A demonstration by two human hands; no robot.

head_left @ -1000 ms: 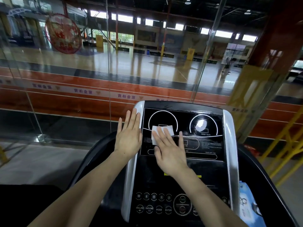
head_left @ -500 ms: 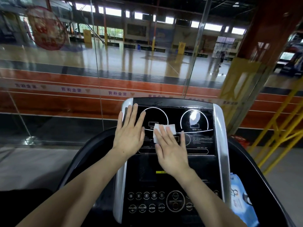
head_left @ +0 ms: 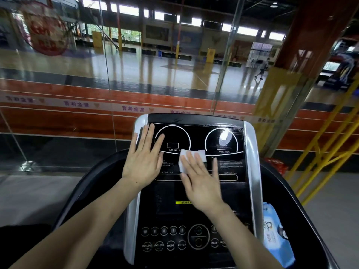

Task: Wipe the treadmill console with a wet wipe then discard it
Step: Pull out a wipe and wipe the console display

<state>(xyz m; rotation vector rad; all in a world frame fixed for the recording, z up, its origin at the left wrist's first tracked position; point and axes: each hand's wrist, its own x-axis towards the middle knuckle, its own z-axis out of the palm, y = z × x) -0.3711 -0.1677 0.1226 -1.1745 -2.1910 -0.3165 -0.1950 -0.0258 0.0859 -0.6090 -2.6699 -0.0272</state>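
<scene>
The treadmill console (head_left: 223, 136) is a black panel with two white dial outlines and silver side rails. A white wet wipe (head_left: 191, 159) lies flat on the panel's middle, below the left dial. My right hand (head_left: 202, 183) presses on the wipe with flat, spread fingers; only the wipe's upper part shows past the fingertips. My left hand (head_left: 144, 158) rests open and flat on the console's left edge, beside the left dial, holding nothing.
A blue pack of wet wipes (head_left: 275, 241) sits in the tray right of the console. A row of buttons (head_left: 167, 237) runs along the console's lower part. A glass wall (head_left: 108, 74) stands just behind the treadmill, and yellow metal frames (head_left: 326, 144) rise at right.
My right hand has slid the wipe rightward across the panel, from under the left dial toward the middle. My left hand shifted slightly right onto the console edge.
</scene>
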